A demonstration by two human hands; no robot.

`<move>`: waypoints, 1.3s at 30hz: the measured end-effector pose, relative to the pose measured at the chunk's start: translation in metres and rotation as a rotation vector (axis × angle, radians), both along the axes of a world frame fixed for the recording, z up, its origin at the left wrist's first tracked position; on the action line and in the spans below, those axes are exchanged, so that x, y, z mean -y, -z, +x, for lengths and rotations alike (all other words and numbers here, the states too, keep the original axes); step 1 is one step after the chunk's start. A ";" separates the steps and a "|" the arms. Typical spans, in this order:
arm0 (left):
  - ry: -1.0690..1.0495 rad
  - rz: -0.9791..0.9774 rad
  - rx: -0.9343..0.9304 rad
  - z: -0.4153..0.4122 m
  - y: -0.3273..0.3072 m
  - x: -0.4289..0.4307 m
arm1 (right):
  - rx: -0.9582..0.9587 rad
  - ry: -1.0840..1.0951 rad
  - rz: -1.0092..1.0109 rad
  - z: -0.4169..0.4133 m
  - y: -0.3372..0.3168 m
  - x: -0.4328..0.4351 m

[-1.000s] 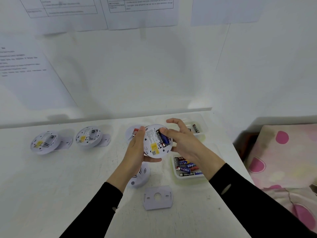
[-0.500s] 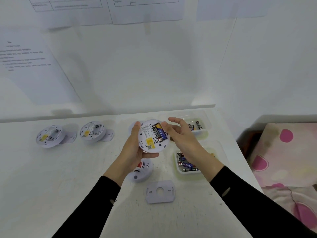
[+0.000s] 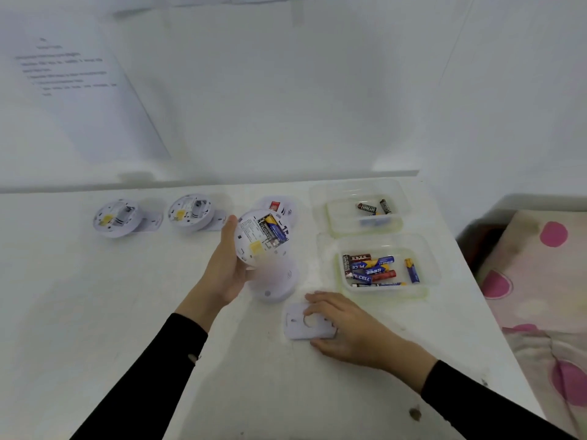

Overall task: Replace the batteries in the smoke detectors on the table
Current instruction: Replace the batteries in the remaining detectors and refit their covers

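Observation:
My left hand [image 3: 225,274] holds a round white smoke detector [image 3: 254,246] tilted up above the table, its back towards me. Blue and yellow batteries [image 3: 273,230] sit in its open compartment. My right hand [image 3: 352,328] lies low on the table, its fingers over the far edge and its thumb at the near edge of a flat white mounting plate [image 3: 297,325]. Another detector [image 3: 278,284] lies face up on the table just below the held one.
Two opened detectors [image 3: 116,217] [image 3: 190,211] lie at the back left, and a face-up one [image 3: 279,206] at the back middle. A near clear tray [image 3: 428,265] holds several batteries; a far tray [image 3: 397,192] holds a few. A spotted bed cover [image 3: 540,281] lies beyond the table's right edge.
My right hand has left the held detector and come down onto the mounting plate near the table's front. My left hand keeps the detector in the air.

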State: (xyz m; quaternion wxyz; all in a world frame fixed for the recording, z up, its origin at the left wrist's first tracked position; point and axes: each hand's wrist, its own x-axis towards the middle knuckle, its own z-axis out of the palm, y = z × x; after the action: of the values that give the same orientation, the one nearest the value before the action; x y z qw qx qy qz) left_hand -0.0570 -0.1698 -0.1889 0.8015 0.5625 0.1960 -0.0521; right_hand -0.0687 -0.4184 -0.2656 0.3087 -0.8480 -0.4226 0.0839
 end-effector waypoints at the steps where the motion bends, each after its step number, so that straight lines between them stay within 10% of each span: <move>1: -0.001 -0.004 -0.010 -0.002 0.001 0.001 | -0.020 0.011 -0.002 0.001 -0.001 0.000; 14: 0.102 -0.074 -0.001 -0.007 -0.003 0.016 | 0.095 0.172 0.476 0.017 -0.087 -0.018; 23: 0.272 -0.125 -0.081 -0.001 -0.015 0.021 | 0.049 -0.040 0.150 0.057 -0.119 -0.023; 39: 0.408 -0.071 0.008 0.004 -0.019 0.020 | -0.074 -0.004 0.185 0.072 -0.122 -0.015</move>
State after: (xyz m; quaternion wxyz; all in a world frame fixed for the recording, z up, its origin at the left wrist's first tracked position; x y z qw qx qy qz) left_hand -0.0527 -0.1902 -0.1696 0.7944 0.5621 0.0729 -0.2182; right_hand 0.0036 -0.4032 -0.1439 0.4007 -0.8114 -0.4186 0.0764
